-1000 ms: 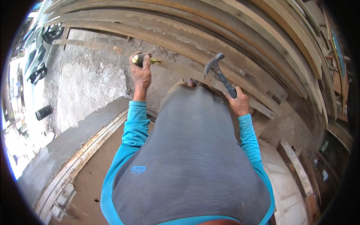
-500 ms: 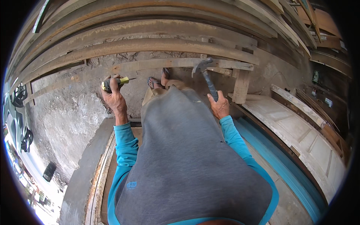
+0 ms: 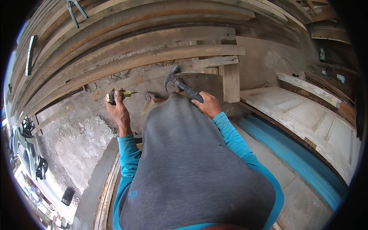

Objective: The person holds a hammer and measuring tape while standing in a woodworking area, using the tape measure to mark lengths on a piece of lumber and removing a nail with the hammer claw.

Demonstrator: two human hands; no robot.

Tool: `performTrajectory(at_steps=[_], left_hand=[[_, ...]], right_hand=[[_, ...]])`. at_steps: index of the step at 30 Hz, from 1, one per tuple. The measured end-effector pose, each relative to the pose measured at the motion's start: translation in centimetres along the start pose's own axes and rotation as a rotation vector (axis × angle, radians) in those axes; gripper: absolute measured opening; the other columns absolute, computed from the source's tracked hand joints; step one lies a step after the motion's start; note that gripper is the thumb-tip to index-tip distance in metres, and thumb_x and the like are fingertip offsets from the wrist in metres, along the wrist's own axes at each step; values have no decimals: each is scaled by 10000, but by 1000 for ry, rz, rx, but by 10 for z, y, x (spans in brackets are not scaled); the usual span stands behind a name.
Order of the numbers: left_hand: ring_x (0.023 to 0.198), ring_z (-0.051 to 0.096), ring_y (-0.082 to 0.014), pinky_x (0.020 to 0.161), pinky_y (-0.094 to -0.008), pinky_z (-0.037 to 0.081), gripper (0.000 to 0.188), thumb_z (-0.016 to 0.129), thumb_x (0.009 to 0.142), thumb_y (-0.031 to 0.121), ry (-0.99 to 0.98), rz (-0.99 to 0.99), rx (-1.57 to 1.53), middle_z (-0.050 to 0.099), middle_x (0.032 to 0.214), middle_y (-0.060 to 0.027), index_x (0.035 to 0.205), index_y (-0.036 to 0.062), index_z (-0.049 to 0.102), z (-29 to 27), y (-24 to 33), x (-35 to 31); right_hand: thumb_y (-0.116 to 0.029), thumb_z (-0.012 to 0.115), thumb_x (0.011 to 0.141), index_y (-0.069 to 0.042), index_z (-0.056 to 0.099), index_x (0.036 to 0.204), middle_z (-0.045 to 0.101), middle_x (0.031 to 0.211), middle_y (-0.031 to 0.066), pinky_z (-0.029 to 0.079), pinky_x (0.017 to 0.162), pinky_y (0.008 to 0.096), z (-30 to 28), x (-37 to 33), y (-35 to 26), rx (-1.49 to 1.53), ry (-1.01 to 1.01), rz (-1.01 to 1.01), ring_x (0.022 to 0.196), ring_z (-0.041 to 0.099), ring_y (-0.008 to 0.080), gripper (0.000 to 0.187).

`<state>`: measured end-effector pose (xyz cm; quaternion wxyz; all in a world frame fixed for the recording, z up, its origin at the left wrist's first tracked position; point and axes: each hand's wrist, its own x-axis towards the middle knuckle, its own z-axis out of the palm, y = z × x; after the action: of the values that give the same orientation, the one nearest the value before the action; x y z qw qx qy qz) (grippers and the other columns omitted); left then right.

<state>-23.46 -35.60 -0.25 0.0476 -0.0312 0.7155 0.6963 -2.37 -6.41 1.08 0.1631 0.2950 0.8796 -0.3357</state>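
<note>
My left hand [image 3: 119,112] is closed around the yellow-and-black handle of a screwdriver [image 3: 127,94], its thin metal shaft pointing right. Fingers and thumb cover part of that handle. In my right hand [image 3: 210,105] is a claw hammer [image 3: 185,89], gripped near the end of its dark handle. The hammer's head is raised toward the upper left, in front of my lap. Both hands are held apart, on either side of my grey shirt.
Long wooden beams [image 3: 153,57] run across ahead of me, with a short wooden post [image 3: 231,82] at their right end. A pair of pliers-like handles [image 3: 76,13] lies on timber at upper left. To the right are a pale panelled door [image 3: 303,115] and blue strips [image 3: 283,153].
My right hand has moved left with the hammer, which now tilts more toward the left. My left hand keeps the screwdriver at nearly the same place. The view has shifted, showing more timber at upper left.
</note>
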Motion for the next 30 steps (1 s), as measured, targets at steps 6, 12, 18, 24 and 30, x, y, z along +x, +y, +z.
performTrajectory(at_steps=[6,12,18,24,30], left_hand=[[968,669,-167,883,-303,536,368,606,1043,217,-13,43,-37,724,1008,-113,1320,2,495,59,15,-27],[933,670,-161,868,-295,536,366,633,1028,217,75,23,23,725,998,-103,1294,-8,521,84,10,-61],[901,673,-136,834,-269,539,347,677,995,147,202,19,-2,728,973,-87,1275,-3,538,81,6,-78],[842,643,-95,755,-247,520,310,703,975,151,370,22,16,689,917,-32,1224,18,576,59,5,-91],[831,634,-92,744,-256,518,297,712,970,177,467,-46,53,679,896,-29,1194,25,591,47,8,-90]], right_hand=[[-406,720,903,-51,628,1013,690,950,168,553,744,472,-44,26,31,-13,23,-220,891,683,381,383],[-325,737,885,-62,597,967,696,907,150,555,714,474,-100,88,22,-162,171,-450,846,693,370,309],[-281,765,837,-82,597,955,679,969,103,529,791,424,-153,177,-10,-452,342,-827,915,672,303,285],[-248,770,828,-88,669,1140,642,1153,132,472,919,532,-145,236,-5,-459,364,-850,1096,595,356,365],[-203,822,785,-70,667,1137,629,1125,135,480,922,482,-144,222,-6,-401,331,-743,1082,604,347,407]])
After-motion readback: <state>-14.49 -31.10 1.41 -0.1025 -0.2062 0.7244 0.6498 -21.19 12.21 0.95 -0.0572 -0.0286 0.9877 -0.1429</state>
